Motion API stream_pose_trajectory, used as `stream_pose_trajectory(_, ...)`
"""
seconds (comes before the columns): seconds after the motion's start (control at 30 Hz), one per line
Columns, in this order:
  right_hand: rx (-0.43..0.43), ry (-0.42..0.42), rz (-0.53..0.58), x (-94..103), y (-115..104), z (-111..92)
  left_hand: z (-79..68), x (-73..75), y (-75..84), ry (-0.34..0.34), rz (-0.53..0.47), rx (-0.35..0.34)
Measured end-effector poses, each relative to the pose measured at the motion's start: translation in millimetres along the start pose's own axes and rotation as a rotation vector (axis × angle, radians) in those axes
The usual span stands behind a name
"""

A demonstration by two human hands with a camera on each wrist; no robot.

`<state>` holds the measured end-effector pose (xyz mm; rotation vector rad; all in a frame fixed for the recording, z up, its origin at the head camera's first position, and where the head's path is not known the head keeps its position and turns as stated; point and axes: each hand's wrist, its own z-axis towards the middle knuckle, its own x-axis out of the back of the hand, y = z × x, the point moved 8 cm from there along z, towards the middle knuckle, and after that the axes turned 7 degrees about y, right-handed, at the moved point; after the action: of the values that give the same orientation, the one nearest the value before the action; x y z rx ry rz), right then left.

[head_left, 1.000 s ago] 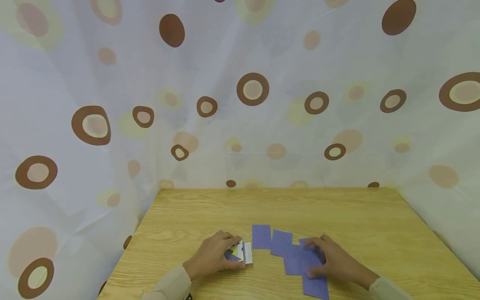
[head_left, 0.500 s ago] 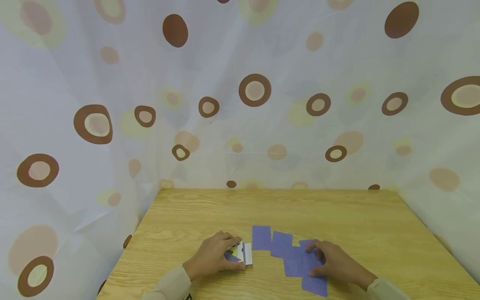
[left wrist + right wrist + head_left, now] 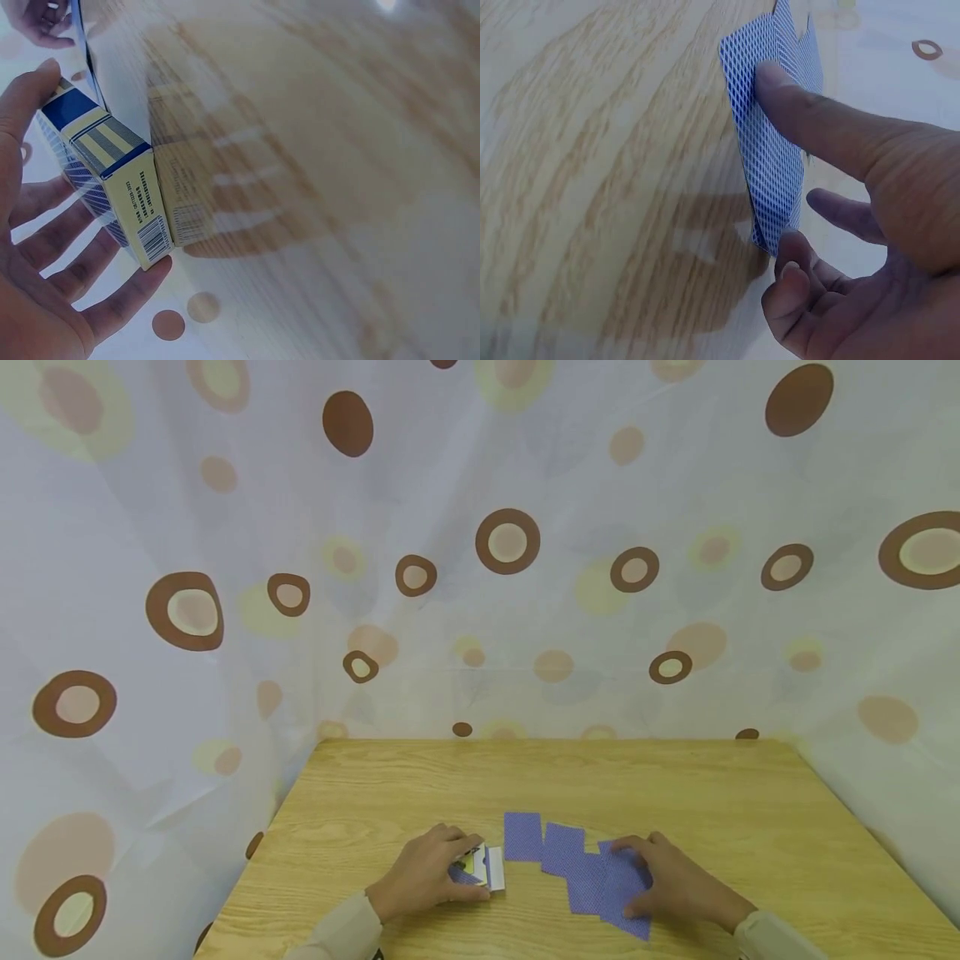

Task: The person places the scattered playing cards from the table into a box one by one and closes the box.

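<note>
On the left my left hand [image 3: 423, 872] grips a playing card box [image 3: 480, 862], fingers along the far side and thumb along the near side. Its white flap [image 3: 497, 868] stands out to the right. Striped sides and a barcode on the box [image 3: 124, 161] show in the left wrist view. My right hand [image 3: 678, 885] bends over overlapping playing cards [image 3: 618, 881], blue-patterned backs up. In the right wrist view its thumb presses on the top card [image 3: 761, 150], while curled fingers [image 3: 791, 247] reach the card's other end.
Two more face-down cards lie between the hands, a separate card [image 3: 522, 837] and another card [image 3: 562, 849] near the overlapping ones. The wooden table [image 3: 555, 777] meets a dotted curtain [image 3: 555, 610] at the back and sides.
The nearest card has slid away from me under the right hand, so it now overlaps the cards beside it more. The left hand and box stay in place.
</note>
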<state>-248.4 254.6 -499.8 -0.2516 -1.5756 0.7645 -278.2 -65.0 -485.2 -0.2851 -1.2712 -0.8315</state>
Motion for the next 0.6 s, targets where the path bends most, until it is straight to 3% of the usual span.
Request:
stream_pose_trajectory(0.27,-0.044,0.043,0.053,2.5,11,2,0.6,-3.0,-2.5,-0.008,0.007,0.005)
stream_pose_trajectory(0.47,-0.013,0.115,0.046,8.7,23,1,0.6,-3.3,-2.4,-0.006,0.01,0.002)
stream_pose_trajectory(0.6,-0.008,0.103,0.053,14.8,26,-1,0.3,-2.7,-2.5,-0.009,0.009,0.004)
